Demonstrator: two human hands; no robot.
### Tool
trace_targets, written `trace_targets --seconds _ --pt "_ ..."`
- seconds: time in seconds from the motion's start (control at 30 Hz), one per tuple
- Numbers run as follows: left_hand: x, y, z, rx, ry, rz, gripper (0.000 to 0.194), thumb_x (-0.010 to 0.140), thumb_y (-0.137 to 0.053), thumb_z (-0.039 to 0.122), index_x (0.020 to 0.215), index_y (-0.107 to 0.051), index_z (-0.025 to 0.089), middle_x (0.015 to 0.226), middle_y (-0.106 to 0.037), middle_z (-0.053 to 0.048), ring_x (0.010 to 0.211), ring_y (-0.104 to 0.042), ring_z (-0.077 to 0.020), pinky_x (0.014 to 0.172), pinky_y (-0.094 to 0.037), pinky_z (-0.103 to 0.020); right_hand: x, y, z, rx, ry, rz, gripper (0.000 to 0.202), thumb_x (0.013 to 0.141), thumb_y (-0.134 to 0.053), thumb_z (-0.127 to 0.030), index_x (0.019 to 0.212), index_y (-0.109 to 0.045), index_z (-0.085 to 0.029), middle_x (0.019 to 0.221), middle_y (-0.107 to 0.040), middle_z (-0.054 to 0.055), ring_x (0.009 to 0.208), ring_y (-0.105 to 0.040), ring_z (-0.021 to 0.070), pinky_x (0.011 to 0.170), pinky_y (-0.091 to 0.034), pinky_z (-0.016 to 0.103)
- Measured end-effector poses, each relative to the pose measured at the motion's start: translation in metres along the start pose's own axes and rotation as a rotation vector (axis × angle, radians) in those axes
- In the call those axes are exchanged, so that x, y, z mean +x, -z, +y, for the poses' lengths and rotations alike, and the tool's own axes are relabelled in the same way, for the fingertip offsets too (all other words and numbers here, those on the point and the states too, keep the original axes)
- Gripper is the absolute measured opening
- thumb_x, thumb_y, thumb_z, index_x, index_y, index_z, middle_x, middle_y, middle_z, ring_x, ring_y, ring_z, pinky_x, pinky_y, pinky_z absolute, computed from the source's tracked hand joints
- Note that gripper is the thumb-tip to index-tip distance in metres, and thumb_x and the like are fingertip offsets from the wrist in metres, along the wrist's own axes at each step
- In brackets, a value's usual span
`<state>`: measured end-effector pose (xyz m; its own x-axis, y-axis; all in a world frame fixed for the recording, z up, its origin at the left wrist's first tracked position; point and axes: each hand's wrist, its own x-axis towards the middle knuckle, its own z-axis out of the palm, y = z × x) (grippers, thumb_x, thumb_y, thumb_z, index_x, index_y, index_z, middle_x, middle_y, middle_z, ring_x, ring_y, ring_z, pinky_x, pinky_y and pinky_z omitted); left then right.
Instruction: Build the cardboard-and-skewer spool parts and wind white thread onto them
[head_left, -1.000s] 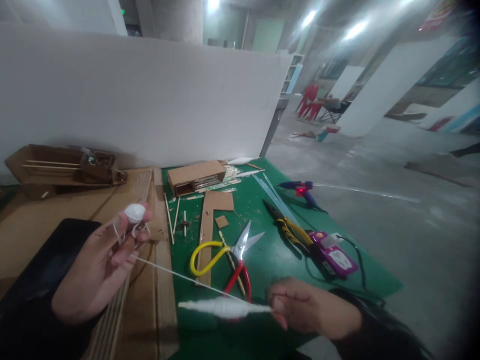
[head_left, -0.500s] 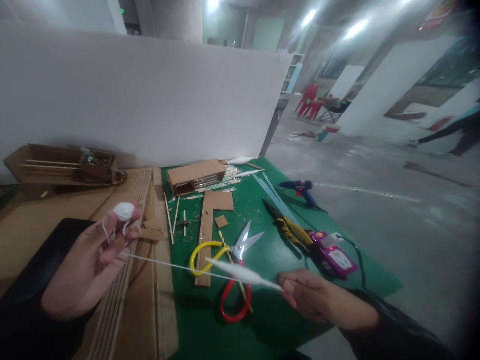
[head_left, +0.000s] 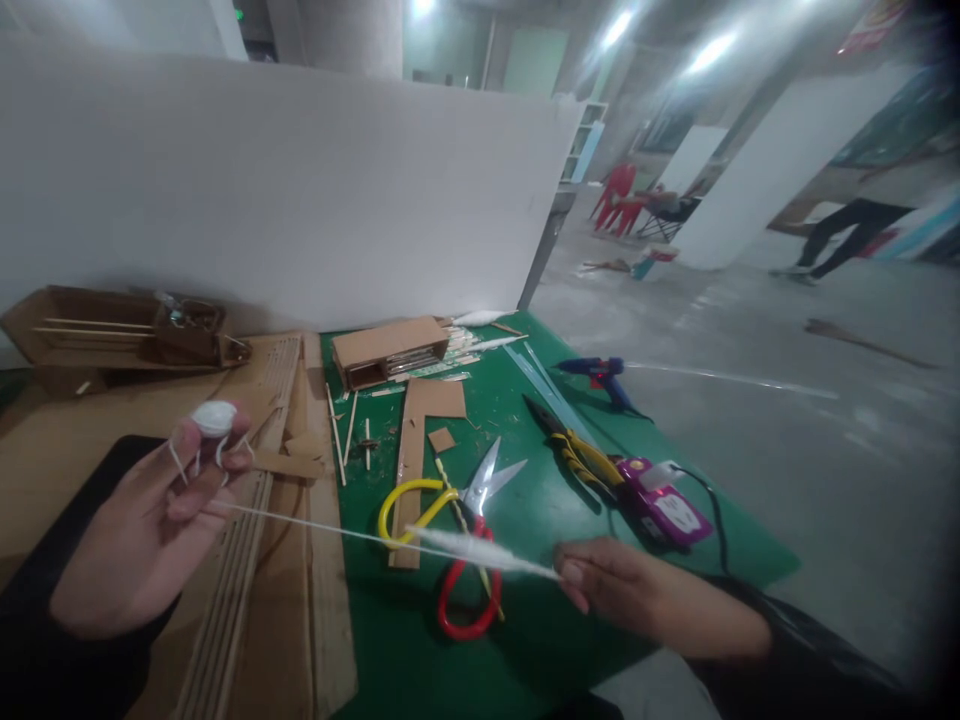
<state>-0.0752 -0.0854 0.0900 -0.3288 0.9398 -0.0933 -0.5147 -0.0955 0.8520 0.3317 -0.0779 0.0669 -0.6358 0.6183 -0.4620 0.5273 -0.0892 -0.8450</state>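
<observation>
My left hand point(head_left: 161, 515) holds a small ball of white yarn point(head_left: 213, 418) between its fingertips, with loops of strand around the fingers. From there a taut white strand point(head_left: 315, 523) runs right to a spindle-shaped winding of white yarn point(head_left: 480, 550). My right hand point(head_left: 619, 590) pinches the right end of that winding's thin stick, so it hangs in the air over the table. Below it lie open scissors point(head_left: 471, 597) with one yellow and one red handle. An L-shaped cardboard piece point(head_left: 409, 440) is partly under the yellow handle.
On the green tabletop point(head_left: 570, 640) are pliers point(head_left: 577, 455), a blue glue gun point(head_left: 604, 375), a purple power strip point(head_left: 667, 510), a cardboard box point(head_left: 394, 350) and thin sticks. Stacked cardboard point(head_left: 255, 600) covers the left. A white partition point(head_left: 285, 190) stands behind. A person point(head_left: 847, 235) is far right.
My left hand has moved left with the yarn ball, lengthening the strand between the hands. My right hand stays nearly in place. The person in the background has moved left.
</observation>
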Motion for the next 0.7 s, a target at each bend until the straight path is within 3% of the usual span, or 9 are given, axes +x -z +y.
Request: trace_targets --seconds 0.07,0.17,0.23,0.3,0.4,0.5,0.6,0.7 --pt "0.001 0.002 0.001 -0.001 -0.006 -0.008 0.020 0.092 -0.056 0.021 0.098 -0.071 0.009 0.063 -0.063 0.002 0.041 -0.042 -0.0006 0.063 -0.057 -0.010 -0.001 0.000 0.002 0.099 -0.023 0.045 0.049 0.094 -0.039 -0.061 0.075 -0.049 -0.016 0.058 -0.031 -0.007 0.049 -0.029 0.0062 0.043 -0.021 0.019" --pt "0.002 0.005 0.002 -0.020 -0.055 -0.016 0.025 0.096 -0.047 0.017 0.097 -0.070 0.007 0.077 -0.068 -0.001 0.037 -0.035 0.0022 0.073 -0.058 -0.014 -0.004 0.002 0.010 0.254 0.011 -0.014 0.048 0.092 -0.042 -0.061 0.073 -0.046 -0.017 0.053 -0.029 -0.009 0.043 -0.026 0.0054 0.040 -0.018 0.019" --pt "0.003 0.006 0.003 -0.021 -0.084 -0.015 0.028 0.097 -0.042 0.015 0.096 -0.069 0.006 0.082 -0.069 -0.002 0.036 -0.033 0.0029 0.077 -0.058 -0.015 -0.007 0.005 0.012 0.196 0.055 -0.088 0.049 0.093 -0.042 -0.060 0.071 -0.049 -0.016 0.054 -0.033 -0.007 0.045 -0.030 0.0061 0.042 -0.022 0.020" --pt "0.004 0.007 0.004 -0.020 -0.092 -0.027 0.029 0.098 -0.042 0.015 0.097 -0.069 0.006 0.072 -0.066 0.000 0.036 -0.033 0.0024 0.078 -0.058 -0.015 -0.007 0.006 0.011 0.015 0.074 -0.097 0.050 0.095 -0.041 -0.056 0.072 -0.054 -0.014 0.060 -0.039 -0.004 0.054 -0.036 0.0079 0.050 -0.029 0.021" --pt "0.006 0.010 0.004 -0.011 -0.100 -0.056 0.027 0.097 -0.043 0.015 0.097 -0.068 0.006 0.067 -0.063 0.002 0.037 -0.034 0.0020 0.079 -0.057 -0.014 -0.005 0.007 0.009 -0.105 0.026 0.045 0.048 0.096 -0.040 -0.056 0.074 -0.054 -0.015 0.065 -0.039 -0.003 0.060 -0.038 0.0094 0.055 -0.031 0.021" --pt "0.009 0.014 0.005 -0.022 -0.109 -0.078 0.024 0.097 -0.046 0.016 0.098 -0.068 0.007 0.075 -0.067 0.000 0.037 -0.030 0.0030 0.076 -0.057 -0.014 -0.005 0.006 0.015 0.102 -0.024 0.141 0.048 0.094 -0.037 -0.060 0.075 -0.047 -0.018 0.058 -0.031 -0.007 0.049 -0.030 0.0074 0.044 -0.023 0.020" --pt "0.012 0.019 0.007 -0.060 -0.134 -0.093 0.022 0.097 -0.048 0.018 0.101 -0.067 0.007 0.067 -0.064 0.004 0.036 -0.026 0.0026 0.076 -0.057 -0.013 -0.010 0.008 0.019 0.204 0.025 0.008 0.049 0.093 -0.040 -0.061 0.072 -0.047 -0.017 0.053 -0.030 -0.008 0.044 -0.028 0.0065 0.042 -0.020 0.021" --pt "0.011 0.019 0.009 -0.057 -0.146 -0.100 0.024 0.097 -0.047 0.019 0.102 -0.067 0.007 0.059 -0.061 0.005 0.035 -0.026 0.0018 0.079 -0.057 -0.014 -0.014 0.010 0.015 0.000 0.049 -0.082 0.050 0.094 -0.042 -0.058 0.071 -0.054 -0.015 0.059 -0.041 -0.003 0.055 -0.038 0.0088 0.052 -0.030 0.022"
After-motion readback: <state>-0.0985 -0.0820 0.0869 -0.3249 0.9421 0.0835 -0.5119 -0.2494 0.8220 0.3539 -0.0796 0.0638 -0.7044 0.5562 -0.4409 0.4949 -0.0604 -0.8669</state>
